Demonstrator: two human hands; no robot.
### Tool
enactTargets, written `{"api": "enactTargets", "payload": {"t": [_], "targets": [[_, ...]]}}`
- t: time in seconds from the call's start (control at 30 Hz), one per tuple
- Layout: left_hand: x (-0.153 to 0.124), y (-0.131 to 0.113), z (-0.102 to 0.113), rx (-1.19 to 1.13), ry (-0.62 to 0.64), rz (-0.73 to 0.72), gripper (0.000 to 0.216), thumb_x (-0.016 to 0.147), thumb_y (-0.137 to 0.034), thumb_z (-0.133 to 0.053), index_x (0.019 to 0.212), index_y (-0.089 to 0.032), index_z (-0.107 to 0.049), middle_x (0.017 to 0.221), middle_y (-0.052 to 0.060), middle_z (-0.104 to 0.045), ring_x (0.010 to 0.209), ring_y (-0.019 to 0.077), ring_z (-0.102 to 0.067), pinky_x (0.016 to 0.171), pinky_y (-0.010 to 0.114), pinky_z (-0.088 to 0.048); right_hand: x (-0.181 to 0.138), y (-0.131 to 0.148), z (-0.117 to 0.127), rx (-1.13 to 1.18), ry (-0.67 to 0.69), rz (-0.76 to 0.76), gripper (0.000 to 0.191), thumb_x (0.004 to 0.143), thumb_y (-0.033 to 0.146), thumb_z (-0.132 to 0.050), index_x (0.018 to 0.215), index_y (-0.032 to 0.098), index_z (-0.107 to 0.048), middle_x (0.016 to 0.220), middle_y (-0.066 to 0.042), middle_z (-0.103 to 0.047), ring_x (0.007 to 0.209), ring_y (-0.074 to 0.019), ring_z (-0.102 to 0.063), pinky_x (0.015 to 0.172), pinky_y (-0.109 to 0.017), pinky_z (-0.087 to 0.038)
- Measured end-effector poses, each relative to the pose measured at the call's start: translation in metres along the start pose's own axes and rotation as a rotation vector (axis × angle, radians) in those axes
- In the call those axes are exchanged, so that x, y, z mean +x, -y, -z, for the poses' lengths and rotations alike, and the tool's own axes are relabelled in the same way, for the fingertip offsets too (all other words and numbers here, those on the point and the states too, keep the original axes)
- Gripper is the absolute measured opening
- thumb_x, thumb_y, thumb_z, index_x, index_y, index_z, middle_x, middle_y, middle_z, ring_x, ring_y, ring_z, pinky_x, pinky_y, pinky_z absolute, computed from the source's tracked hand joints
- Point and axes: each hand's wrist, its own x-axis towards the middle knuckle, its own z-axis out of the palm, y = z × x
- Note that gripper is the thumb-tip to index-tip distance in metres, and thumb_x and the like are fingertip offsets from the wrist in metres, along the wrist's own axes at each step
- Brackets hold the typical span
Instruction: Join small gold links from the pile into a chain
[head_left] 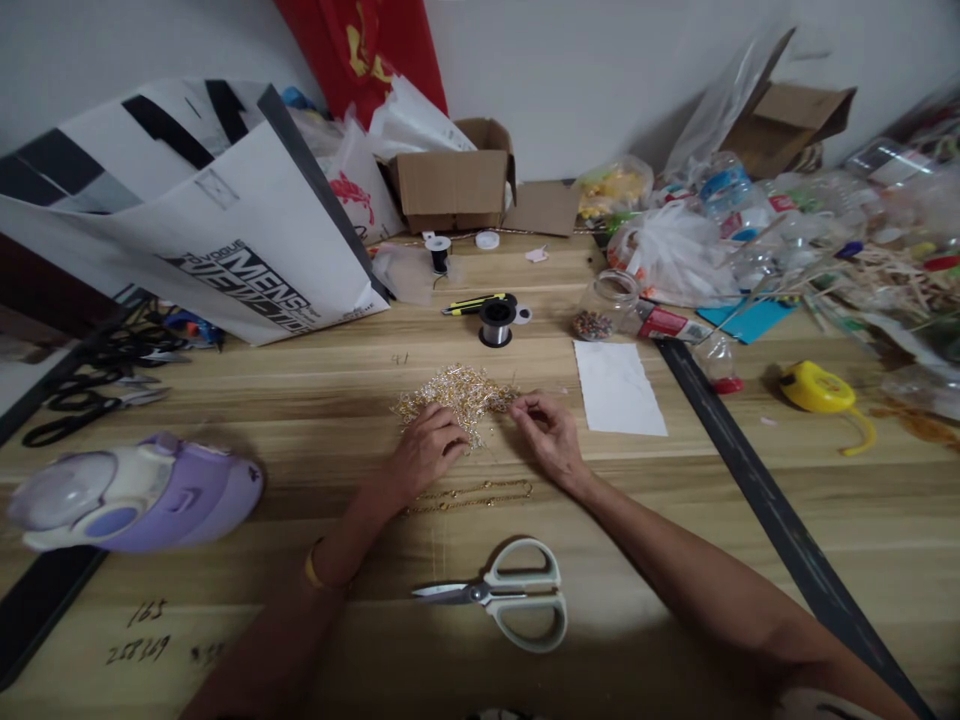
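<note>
The pale wooden counter (300, 400) looks matt, its grain showing in streaks. At its middle lies a glittering heap of small gold and silver metal pieces (457, 392). At 6 o'clock from it is a thin shiny gold metal chain (480, 492), then scissors with bright steel blades and smooth grey-white plastic handles (525, 595). At 3 o'clock lies a matt white paper sheet (619, 388); at 9 o'clock, a glossy lilac plastic bottle (150, 495); at 12 o'clock, a dull brown cardboard box (454, 185).

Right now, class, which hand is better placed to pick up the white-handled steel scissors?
Probably the right hand: the white-handled steel scissors lie with handles on its side, blades toward the left hand. Both hands touch the glittering gold metal pile.
</note>
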Motion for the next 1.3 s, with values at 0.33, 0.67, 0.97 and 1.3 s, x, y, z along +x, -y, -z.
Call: {"api": "enactTargets", "payload": {"t": [0.33, 0.67, 0.97, 1.3], "targets": [[-0.002, 0.002, -0.001, 0.005, 0.011, 0.027, 0.016, 0.088, -0.018, -0.053, 0.078, -0.017, -0.066, 0.079, 0.004, -0.060, 0.086, 0.0188, -0.049, 0.081, 0.033, -0.044, 0.001, -0.002, 0.001, 0.038, -0.028, -0.070, 0.020, 0.084, 0.038, -0.057, 0.078, 0.019, -0.061, 0.075, -0.002, -0.059, 0.073, -0.0157, -0.056, 0.068, -0.027, -0.046], [-0.005, 0.014, 0.006, -0.110, 0.032, 0.028, 0.010, 0.081, -0.018, -0.062, 0.073, -0.018, -0.067, 0.075, 0.004, -0.063, 0.082, 0.0177, -0.052, 0.077, 0.031, -0.043, 0.000, -0.001, 0.000, 0.028, -0.019, -0.056, 0.018, 0.084, 0.036, -0.057, 0.079, 0.019, -0.060, 0.076, -0.002, -0.058, 0.073, -0.0158, -0.056, 0.068, -0.027, -0.045], [-0.004, 0.012, 0.006, -0.067, 0.088, -0.048, 0.016, 0.085, -0.021, -0.056, 0.073, -0.018, -0.067, 0.074, 0.004, -0.062, 0.082, 0.0180, -0.051, 0.079, 0.032, -0.042, -0.001, -0.001, 0.000, 0.006, -0.006, -0.041, 0.017, 0.084, 0.036, -0.056, 0.079, 0.020, -0.060, 0.076, -0.002, -0.060, 0.074, -0.0169, -0.057, 0.068, -0.029, -0.047], [-0.003, -0.003, 0.013, 0.115, 0.171, -0.096, 0.019, 0.090, -0.021, -0.049, 0.077, -0.016, -0.062, 0.079, 0.005, -0.059, 0.087, 0.0194, -0.048, 0.083, 0.033, -0.040, -0.001, 0.000, 0.000, 0.022, 0.010, -0.050, 0.018, 0.084, 0.036, -0.057, 0.079, 0.020, -0.060, 0.077, -0.002, -0.061, 0.074, -0.0166, -0.057, 0.067, -0.028, -0.047]]}}
